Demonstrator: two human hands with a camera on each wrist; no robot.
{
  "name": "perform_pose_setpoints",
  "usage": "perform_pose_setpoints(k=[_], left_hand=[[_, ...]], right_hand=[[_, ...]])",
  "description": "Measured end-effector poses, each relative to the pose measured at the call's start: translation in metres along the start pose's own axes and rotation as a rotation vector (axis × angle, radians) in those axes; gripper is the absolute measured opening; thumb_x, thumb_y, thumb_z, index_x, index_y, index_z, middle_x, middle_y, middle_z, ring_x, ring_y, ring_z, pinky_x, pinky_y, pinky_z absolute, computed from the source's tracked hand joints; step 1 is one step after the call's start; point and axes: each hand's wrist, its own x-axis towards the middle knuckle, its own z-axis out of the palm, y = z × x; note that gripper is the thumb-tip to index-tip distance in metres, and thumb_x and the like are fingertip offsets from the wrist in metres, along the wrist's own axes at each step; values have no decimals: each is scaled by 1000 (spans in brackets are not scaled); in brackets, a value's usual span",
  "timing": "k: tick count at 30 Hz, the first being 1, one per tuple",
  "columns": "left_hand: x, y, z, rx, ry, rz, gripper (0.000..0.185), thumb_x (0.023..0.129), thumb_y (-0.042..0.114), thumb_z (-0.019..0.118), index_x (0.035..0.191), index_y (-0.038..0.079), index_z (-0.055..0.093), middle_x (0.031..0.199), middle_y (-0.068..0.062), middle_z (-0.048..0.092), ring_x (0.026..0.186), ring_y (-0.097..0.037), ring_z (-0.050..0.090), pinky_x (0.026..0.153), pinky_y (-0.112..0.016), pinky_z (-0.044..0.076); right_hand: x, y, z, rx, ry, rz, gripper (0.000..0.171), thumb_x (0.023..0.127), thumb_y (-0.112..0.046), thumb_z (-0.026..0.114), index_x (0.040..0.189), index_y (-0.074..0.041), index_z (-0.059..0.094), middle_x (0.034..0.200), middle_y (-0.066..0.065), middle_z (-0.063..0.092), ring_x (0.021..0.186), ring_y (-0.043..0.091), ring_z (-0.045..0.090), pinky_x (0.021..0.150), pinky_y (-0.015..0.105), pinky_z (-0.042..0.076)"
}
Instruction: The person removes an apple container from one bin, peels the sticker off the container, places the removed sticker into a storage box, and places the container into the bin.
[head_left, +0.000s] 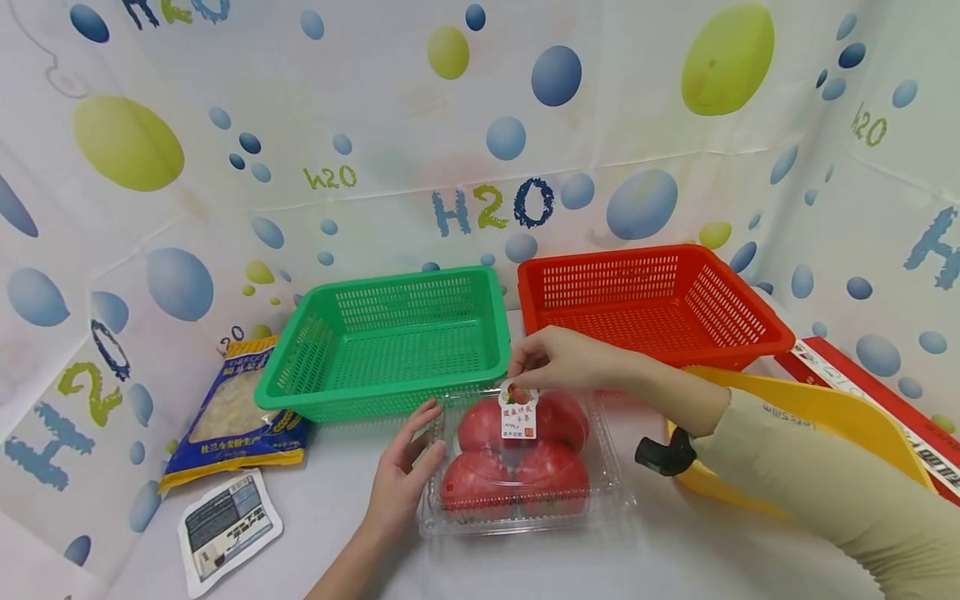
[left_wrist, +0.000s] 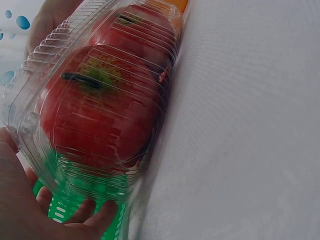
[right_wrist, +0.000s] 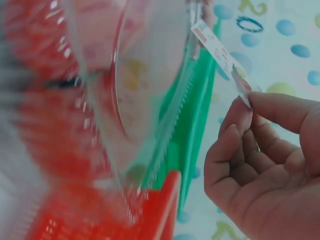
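Note:
A clear plastic clamshell box stands at the front of the table with several large red apples inside. My right hand is over its far edge, thumb and index finger pinching the top of a small white label printed with fruit and writing. In the right wrist view the label slants away from the fingertips, with the other fingers curled below. At the box's left side is my left hand. Its fingers rest against the box's end wall, and its thumb is near the lid rim.
Behind the box stand a green basket and a red basket. A blue and yellow food bag and a white packet lie left. On the right are a yellow container, a black object and a red-white long box.

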Motion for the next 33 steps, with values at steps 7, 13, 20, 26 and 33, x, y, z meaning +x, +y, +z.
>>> perform_pose_setpoints(k=[7, 13, 20, 26, 33], left_hand=[[-2, 0, -3, -8, -6, 6, 43, 99, 4, 62, 142, 3, 55, 157, -13, 40, 141, -35, 40, 110, -29, 38], [-4, 0, -5, -17, -16, 6, 43, 99, 4, 62, 142, 4, 55, 157, -12, 40, 139, -37, 41, 109, -27, 38], [-3, 2, -8, -24, -21, -22, 45, 99, 7, 62, 143, 7, 54, 157, -8, 40, 138, -38, 43, 106, -22, 39], [-4, 1, -7, -20, -18, 14, 44, 98, 3, 62, 142, 2, 54, 157, -12, 40, 139, -37, 42, 109, -28, 39], [0, 1, -4, -42, -35, 16, 44, 99, 4, 61, 142, 5, 54, 157, -12, 40, 137, -37, 44, 109, -29, 39]], right_hand=[[-23, 15, -20, 20, 37, 77, 13, 94, -24, 73, 103, -14, 72, 95, 1, 71, 95, 24, 64, 89, 45, 56], [-52, 33, -36, 32, 75, 151, 18, 94, -27, 73, 106, -13, 71, 100, 4, 70, 99, 26, 61, 86, 39, 55], [-85, 52, -50, 99, 92, 161, 20, 96, -24, 70, 108, -7, 69, 100, 7, 69, 100, 27, 59, 86, 40, 53], [-110, 76, -63, 95, 109, 210, 22, 98, -20, 68, 112, -4, 67, 103, 8, 69, 100, 25, 59, 85, 35, 55], [-139, 103, -75, 119, 102, 291, 27, 99, -21, 66, 117, -1, 65, 107, 11, 69, 100, 21, 61, 82, 30, 54]])
